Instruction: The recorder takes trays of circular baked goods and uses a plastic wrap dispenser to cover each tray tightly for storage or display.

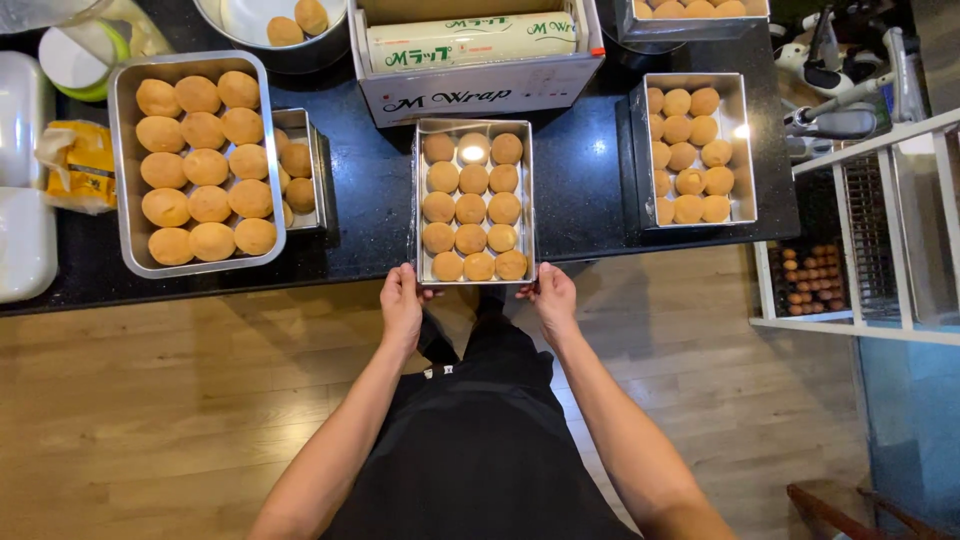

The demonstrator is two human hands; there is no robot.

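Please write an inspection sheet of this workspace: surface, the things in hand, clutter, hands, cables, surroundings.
Surface: black counter, crowded with trays.
Things in hand: metal tray of round golden buns at the counter's near edge, covered in clear film.
Clutter: large bun tray at left, smaller bun tray at right, wrap box behind, white-lidded container, yellow packet.
Hands: left hand and right hand grip the tray's near corners.
Cables: nothing seen.
Surroundings: wooden floor; white rack at right holding eggs.
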